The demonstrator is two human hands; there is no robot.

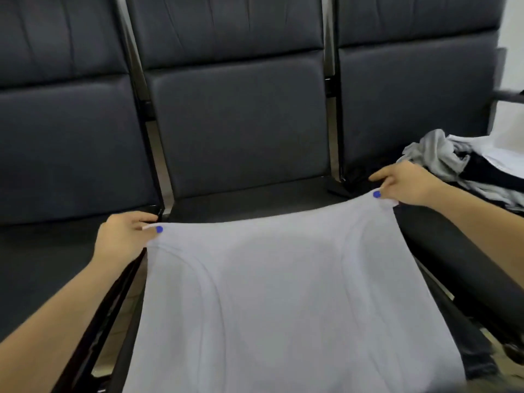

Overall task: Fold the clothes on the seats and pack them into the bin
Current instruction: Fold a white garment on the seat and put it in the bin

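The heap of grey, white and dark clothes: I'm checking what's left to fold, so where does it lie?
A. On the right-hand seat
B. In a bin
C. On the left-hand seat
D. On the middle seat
A: the heap of grey, white and dark clothes lies on the right-hand black padded seat, beyond the right hand; no bin is in view.

White wall point(511, 21) behind, far right.

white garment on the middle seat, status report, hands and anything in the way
Left hand and right hand each pinch a far corner of the white garment. Spread over middle seat. Unfolded clothes pile on right seat, apart. Bin unseen.
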